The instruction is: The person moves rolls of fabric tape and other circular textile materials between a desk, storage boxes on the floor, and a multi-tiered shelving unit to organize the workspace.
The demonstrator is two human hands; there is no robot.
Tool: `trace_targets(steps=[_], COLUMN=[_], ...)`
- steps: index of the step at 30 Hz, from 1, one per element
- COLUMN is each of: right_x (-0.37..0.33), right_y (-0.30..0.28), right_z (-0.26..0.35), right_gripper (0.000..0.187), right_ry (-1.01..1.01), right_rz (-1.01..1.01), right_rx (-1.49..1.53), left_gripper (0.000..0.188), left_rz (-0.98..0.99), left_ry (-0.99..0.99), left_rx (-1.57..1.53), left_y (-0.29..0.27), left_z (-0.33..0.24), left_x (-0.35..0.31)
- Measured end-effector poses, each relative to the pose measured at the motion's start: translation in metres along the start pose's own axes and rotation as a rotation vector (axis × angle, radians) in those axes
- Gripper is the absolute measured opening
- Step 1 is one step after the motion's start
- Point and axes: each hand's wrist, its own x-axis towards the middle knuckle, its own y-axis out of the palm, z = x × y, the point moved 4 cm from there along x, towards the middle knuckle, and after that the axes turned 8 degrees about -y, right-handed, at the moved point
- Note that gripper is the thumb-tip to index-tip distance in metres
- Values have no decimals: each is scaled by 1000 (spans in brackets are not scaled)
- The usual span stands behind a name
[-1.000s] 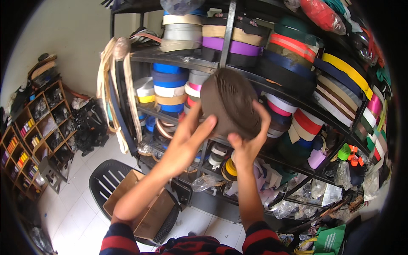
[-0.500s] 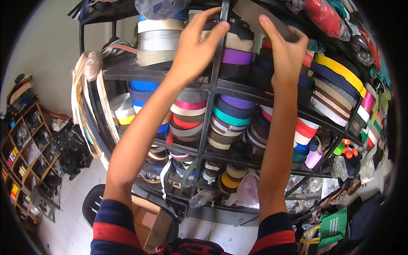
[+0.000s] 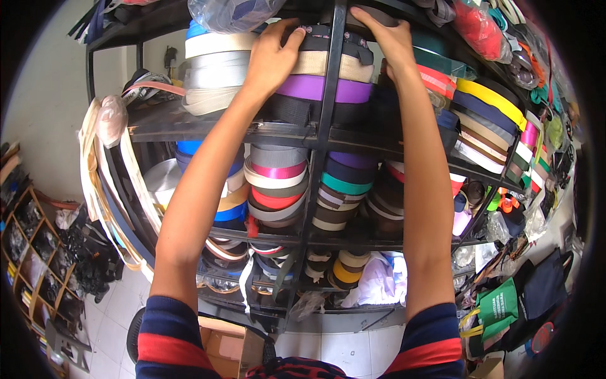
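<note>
At the top of the shelf, my right hand (image 3: 394, 47) grips a dark brown roll of webbing (image 3: 374, 15), thumb on its left and fingers on its right. The roll sits high, partly behind the upright post. My left hand (image 3: 273, 60) is bent against the left side of the same stack. Its thumb touches a black patterned roll (image 3: 315, 39); what its fingers close on is hidden. Below lie a beige roll (image 3: 307, 64) and a purple roll (image 3: 303, 88). White and silver rolls (image 3: 218, 69) stand beside my left hand.
A black metal upright post (image 3: 329, 95) divides the rack between my hands. Lower shelves carry coloured rolls (image 3: 278, 170). A plastic-wrapped bundle (image 3: 233, 14) hangs above my left hand. Cream straps (image 3: 95, 151) dangle at the left. An open cardboard box (image 3: 221, 344) stands below.
My right hand has moved left with the brown roll, bringing it level above the stack. My left hand has come down and left from the post onto the stack's side. The view has shifted.
</note>
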Motion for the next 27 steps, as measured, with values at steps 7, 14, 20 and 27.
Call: trace_targets(steps=[7,14,20,27], right_x=[25,24,37,-80], right_y=[33,42,22,-31], right_z=[-33,-36,-55,-11], right_gripper=[81,101,97,66], right_ry=[-109,-30,-174,-538], right_rz=[331,454,320,55], right_rx=[287,-194,-415,-184], left_gripper=[42,43,48,43], left_rz=[-3,-31,132,34], left_ry=[96,224,-9,39], left_rx=[33,59,-138,-210], left_y=[4,5,1,-54], left_z=[6,11,-9,-29], left_x=[1,-3,-14,-111])
